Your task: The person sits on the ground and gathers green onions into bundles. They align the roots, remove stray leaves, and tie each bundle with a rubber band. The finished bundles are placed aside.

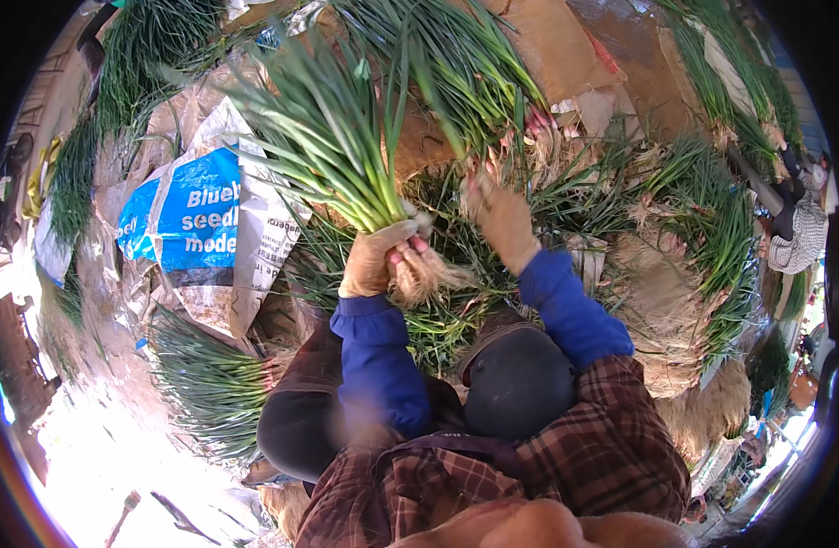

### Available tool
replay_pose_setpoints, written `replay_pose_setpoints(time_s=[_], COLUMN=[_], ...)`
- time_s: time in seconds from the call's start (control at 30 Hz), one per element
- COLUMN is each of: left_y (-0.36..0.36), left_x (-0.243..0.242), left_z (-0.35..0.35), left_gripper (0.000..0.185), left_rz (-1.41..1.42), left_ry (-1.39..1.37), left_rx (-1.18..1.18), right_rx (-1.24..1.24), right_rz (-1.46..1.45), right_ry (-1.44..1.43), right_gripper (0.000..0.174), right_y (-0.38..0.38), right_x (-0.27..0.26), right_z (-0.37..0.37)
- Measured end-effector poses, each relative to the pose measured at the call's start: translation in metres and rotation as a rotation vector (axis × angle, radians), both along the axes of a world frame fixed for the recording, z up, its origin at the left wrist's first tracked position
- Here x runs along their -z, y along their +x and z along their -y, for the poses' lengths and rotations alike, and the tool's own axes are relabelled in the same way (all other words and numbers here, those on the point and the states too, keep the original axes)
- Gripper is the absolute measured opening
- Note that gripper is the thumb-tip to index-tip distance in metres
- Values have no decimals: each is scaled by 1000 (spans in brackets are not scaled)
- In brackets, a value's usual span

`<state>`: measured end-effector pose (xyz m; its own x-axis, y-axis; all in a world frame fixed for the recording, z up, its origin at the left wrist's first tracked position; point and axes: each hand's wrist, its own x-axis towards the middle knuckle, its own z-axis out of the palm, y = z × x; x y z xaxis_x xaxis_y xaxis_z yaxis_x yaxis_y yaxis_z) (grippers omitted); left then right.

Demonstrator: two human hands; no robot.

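My left hand point(375, 257), in a tan glove, grips a bunch of green onions point(354, 164) just above their pinkish bulbs. The leaves fan up and to the left, and the pale roots hang out to the right of the fist. To its right my right hand point(502, 219), gloved too, is closed around the root end of a green onion or a few, slightly blurred; the exact number cannot be told. Beyond both hands lies a pile of green onions point(488, 82) with roots towards me. Loose green leaves point(447, 335) cover the ground under my hands.
A blue and white printed plastic sack point(200, 205) lies at left, with more green onions point(214, 383) below it. Rooted onion bundles point(673, 308) are heaped at right. My knees point(522, 383) are close below my hands. Another person point(799, 226) is at the far right edge.
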<state>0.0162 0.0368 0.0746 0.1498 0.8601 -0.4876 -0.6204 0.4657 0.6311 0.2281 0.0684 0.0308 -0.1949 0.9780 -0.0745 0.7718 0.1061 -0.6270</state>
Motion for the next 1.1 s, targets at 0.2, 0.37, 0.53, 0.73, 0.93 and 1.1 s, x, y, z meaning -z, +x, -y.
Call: replay_pose_setpoints(time_s=[0.2, 0.37, 0.53, 0.73, 0.93, 1.1], left_y=[22, 10, -2, 9, 14, 25], left_x=[28, 39, 49, 29, 19, 31], left_z=[6, 9, 17, 14, 11, 11], left_gripper=[16, 22, 16, 8, 6, 9], left_rz=[-69, -82, 29, -60, -79, -325], left_ry=[-95, -24, -61, -180, -62, -152], left_rx=[109, 203, 234, 176, 124, 109], right_rx=[-312, -282, -326, -246, 190, -250], right_rz=[213, -46, -31, 68, -402, 63], right_ry=[-115, -221, -154, -8, -197, 135], right_gripper=[35, 62, 53, 41, 35, 41], right_y=[26, -6, -33, -39, 8, -49], right_x=[-33, -44, -18, -5, 38, -5], right_z=[3, -17, -11, -5, -50, -3])
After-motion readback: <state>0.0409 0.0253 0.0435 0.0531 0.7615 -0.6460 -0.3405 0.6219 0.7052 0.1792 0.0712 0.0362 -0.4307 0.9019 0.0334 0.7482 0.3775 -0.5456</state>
